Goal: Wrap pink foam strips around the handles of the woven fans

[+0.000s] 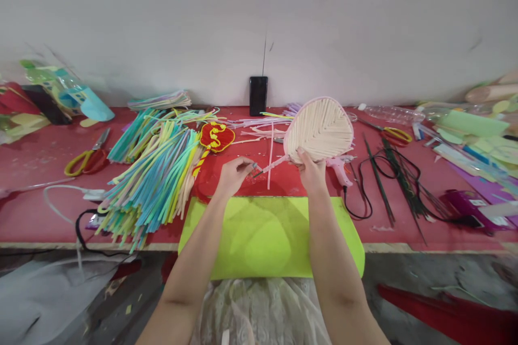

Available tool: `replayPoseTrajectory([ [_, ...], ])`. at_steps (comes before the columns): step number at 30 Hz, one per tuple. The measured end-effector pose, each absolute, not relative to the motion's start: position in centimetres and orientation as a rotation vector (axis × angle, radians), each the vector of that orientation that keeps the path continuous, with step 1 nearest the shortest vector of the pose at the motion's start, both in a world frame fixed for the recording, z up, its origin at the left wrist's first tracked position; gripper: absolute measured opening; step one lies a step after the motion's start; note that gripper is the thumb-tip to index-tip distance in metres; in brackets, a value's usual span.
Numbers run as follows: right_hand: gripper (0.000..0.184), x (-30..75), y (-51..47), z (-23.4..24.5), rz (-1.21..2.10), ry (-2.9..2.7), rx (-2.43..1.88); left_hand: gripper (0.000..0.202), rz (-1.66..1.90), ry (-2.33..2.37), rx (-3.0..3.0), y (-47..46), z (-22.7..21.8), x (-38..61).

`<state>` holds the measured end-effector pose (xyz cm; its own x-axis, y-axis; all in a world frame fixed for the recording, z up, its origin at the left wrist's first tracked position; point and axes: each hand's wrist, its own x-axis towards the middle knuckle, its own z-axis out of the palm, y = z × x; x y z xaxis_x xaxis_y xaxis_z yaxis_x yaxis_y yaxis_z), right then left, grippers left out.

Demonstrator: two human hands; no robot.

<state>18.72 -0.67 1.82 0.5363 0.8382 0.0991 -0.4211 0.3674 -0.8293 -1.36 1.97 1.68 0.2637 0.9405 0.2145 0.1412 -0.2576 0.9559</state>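
My right hand (311,170) grips a cream fan (321,132) near its base, thumb on the front face. The fan is leaf-shaped, covered in slanting pipe cleaners and edged in pink. Its handle (275,164) is wrapped in pink and points down to the left. At the handle's end, the fingers of my left hand (237,172) pinch a pink strand by the dark bare tip. A loose pink pipe cleaner (271,153) lies upright just behind the handle. Behind the fan's lower right side sits a pink glue gun (340,170), partly hidden.
A big bundle of coloured pipe cleaners (154,172) and a red-yellow fan (217,137) lie left. Scissors (87,156) rest farther left, another pair (394,135) at right. A phone (258,96) leans on the white partition. Dark wires (400,178) lie right; a yellow-green sheet (267,259) covers the front edge.
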Motion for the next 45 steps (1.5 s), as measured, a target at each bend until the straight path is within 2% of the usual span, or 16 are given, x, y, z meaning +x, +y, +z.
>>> replayPoseTrajectory([
  [6, 0.042, 18.6, -0.7, 2.0, 0.829, -0.568, -0.856, 0.011, 1.132, 1.047, 1.718, 1.7, 1.7, -1.3],
  [15, 0.049, 18.6, -0.7, 1.8, 0.739, -0.691, -0.928, 0.01, 1.103, 1.201, 1.988, 1.5, 1.4, -1.2],
  [19, 0.047, 18.6, -0.9, 1.8, 0.574, -0.825, -1.013, 0.011, 0.987, 1.393, 2.221, 0.9, 1.9, -1.0],
  [24, 0.046, 18.6, -1.0, 1.9, 0.493, -0.868, -1.066, 0.012, 0.804, 1.484, 2.143, 0.6, 2.4, -0.8],
  [32, 0.045, 18.5, -0.7, 1.5, 0.587, -0.76, -1.057, 0.007, 0.811, 1.426, 2.067, 0.6, 2.3, -0.6],
  [38, 0.035, 18.2, -0.4, 1.5, 0.761, -0.693, -0.949, 0.008, 0.84, 1.398, 2.1, 0.7, 2.1, -0.8],
  [45, 0.035, 18.3, -0.2, 1.4, 0.806, -0.643, -0.897, 0.006, 0.9, 1.355, 2.035, 0.8, 1.9, -0.7],
])
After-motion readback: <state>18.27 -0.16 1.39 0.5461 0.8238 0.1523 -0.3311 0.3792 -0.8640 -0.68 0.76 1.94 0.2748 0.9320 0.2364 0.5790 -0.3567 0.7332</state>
